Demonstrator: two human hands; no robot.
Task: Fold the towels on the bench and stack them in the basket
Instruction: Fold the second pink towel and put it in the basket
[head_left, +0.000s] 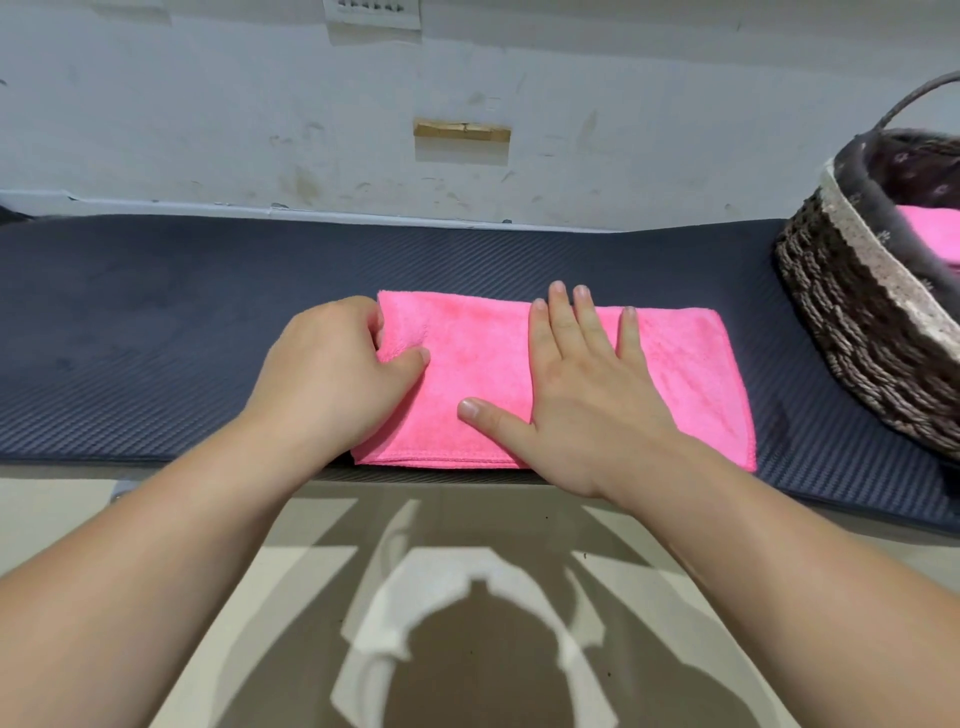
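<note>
Mid-fold: our left hand (343, 364) pinches the pink microfibre towel (675, 374) end, right hand (582, 384) flat, fingers spread; next, fold rightward, then wicker basket (852, 332).

towel (675, 374) on bench (156, 332) centre — basket (852, 332) right | second towel (930, 234) inside

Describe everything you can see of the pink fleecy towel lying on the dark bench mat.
The pink fleecy towel lies flat, folded into a layered rectangle with stitched hems, on the dark ribbed mat near its front edge. The left hand pinches its left end; the right hand presses flat on its middle.
</note>
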